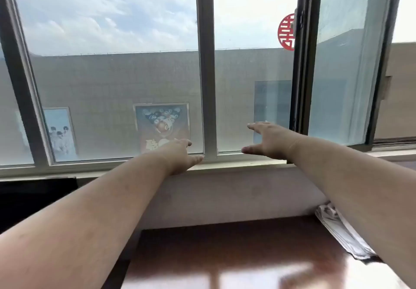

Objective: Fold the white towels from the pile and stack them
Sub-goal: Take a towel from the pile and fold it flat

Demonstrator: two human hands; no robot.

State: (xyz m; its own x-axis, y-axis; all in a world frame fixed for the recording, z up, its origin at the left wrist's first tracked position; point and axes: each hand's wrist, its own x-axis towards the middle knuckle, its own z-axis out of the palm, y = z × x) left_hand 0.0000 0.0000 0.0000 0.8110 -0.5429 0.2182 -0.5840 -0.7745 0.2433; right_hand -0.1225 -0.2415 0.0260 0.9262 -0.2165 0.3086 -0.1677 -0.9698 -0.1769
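So both arms are stretched straight out toward the window, camera looking way up rather than at the work. The left hand (pixel 180 154) hangs in front of the sill (pixel 225 165) with fingers extended and relaxed, grip wide and holding nothing. The right hand (pixel 267 140) is the same deal, palm down, thumb spread out from the fingers, grip wide with nothing in it. The only towel-ish thing I can spot is a crumpled white towel (pixel 337 228) at the right edge of the dark reddish worktop (pixel 225 243), up against the wall and partly hidden under the right forearm. Through the glass there's a grey building wall and cloudy sky, plus a reflected billiard-ball poster (pixel 162 124) and a round red paper cutout (pixel 287 32) stuck by the open window frame
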